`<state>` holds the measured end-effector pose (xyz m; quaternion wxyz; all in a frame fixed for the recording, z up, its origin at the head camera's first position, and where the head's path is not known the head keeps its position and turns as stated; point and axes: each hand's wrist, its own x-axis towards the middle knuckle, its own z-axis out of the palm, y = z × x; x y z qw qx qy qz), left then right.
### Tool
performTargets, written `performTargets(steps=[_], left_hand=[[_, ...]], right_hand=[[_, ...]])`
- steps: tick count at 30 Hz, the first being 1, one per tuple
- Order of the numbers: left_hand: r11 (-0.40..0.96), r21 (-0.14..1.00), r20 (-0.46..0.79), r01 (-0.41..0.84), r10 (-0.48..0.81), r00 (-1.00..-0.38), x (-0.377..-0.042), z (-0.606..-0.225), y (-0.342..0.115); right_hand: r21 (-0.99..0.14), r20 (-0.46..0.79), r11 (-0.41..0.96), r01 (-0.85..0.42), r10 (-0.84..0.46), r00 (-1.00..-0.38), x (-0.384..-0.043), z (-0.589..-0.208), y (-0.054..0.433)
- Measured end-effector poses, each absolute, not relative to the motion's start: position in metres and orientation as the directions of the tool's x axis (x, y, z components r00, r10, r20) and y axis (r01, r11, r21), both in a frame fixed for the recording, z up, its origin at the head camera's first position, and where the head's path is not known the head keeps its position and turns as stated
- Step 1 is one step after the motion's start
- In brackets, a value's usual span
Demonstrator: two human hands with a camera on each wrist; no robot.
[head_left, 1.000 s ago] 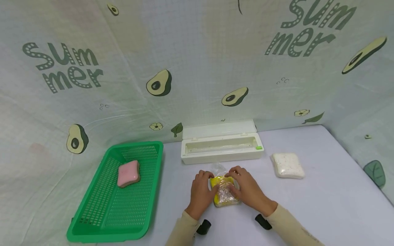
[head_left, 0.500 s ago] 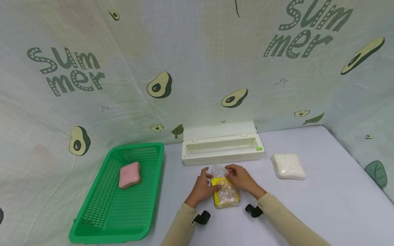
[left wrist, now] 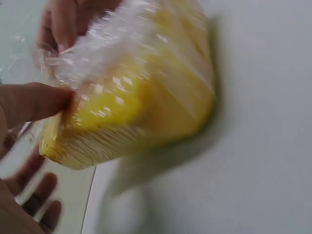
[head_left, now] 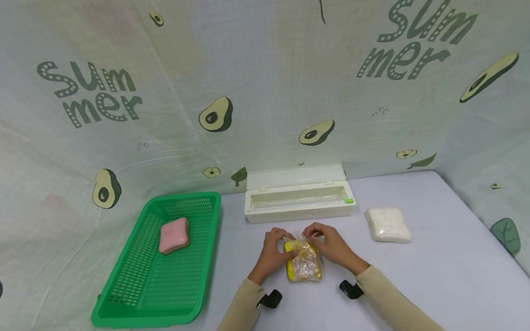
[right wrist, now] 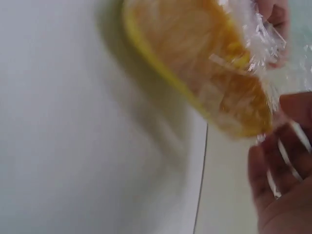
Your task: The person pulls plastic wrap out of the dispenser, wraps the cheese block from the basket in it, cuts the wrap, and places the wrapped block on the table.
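A yellow block (head_left: pixel 305 266) wrapped in clear plastic film lies on the table in the middle of the head view. My left hand (head_left: pixel 269 257) holds its far left corner, thumb over the top; in the left wrist view that thumb (left wrist: pixel 36 103) presses the wrapped edge. From the other side my right hand (head_left: pixel 333 246) pinches the film at the far right corner between thumb and forefinger. Crinkled film (right wrist: pixel 261 46) bunches along the block's far edge in the right wrist view. Part of that edge is hidden behind the fingers.
Behind the hands stands a long white box (head_left: pixel 300 214), lid up, with a green tab on its front edge. To the left, a green basket (head_left: pixel 203 285) holds a pink block (head_left: pixel 174 236). A white wrapped block (head_left: pixel 388 225) lies at the right. A printed curtain hangs behind.
The loose film that stood beyond the block's far edge has been folded toward the block. My right hand first moved up to the film, then came back slightly with it.
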<state>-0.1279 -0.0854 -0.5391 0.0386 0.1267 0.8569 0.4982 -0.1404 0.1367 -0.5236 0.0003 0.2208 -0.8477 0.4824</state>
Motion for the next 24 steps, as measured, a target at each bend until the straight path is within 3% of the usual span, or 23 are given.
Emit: performTargets(steps=[3, 7, 10, 13, 18, 24], left_hand=[[0.554, 0.755, 0.198, 0.349, 0.315, -0.928, -0.122, -0.539, -0.086], [0.688, 0.453, 0.334, 0.567, 0.458, -0.824, -0.114, -0.534, -0.091], [0.724, 0.228, 0.338, 0.651, 0.568, -0.75, -0.108, -0.527, -0.096], [0.727, 0.103, 0.26, 0.678, 0.638, -0.724, -0.101, -0.521, -0.098], [0.748, -0.021, 0.099, 0.664, 0.662, -0.743, -0.091, -0.522, -0.096], [0.741, -0.127, 0.098, 0.659, 0.671, -0.735, -0.086, -0.526, -0.092]], right_hand=[[-0.726, 0.314, 0.459, -0.512, -0.442, -0.841, -0.135, -0.526, 0.143], [-0.521, 0.397, 0.527, -0.672, -0.547, -0.737, -0.129, -0.526, 0.152], [-0.358, 0.428, 0.541, -0.761, -0.629, -0.649, -0.126, -0.525, 0.157], [-0.251, 0.423, 0.531, -0.809, -0.692, -0.585, -0.122, -0.525, 0.16], [-0.223, 0.326, 0.529, -0.819, -0.751, -0.574, -0.114, -0.523, 0.163], [-0.191, 0.236, 0.536, -0.822, -0.788, -0.569, -0.107, -0.523, 0.167]])
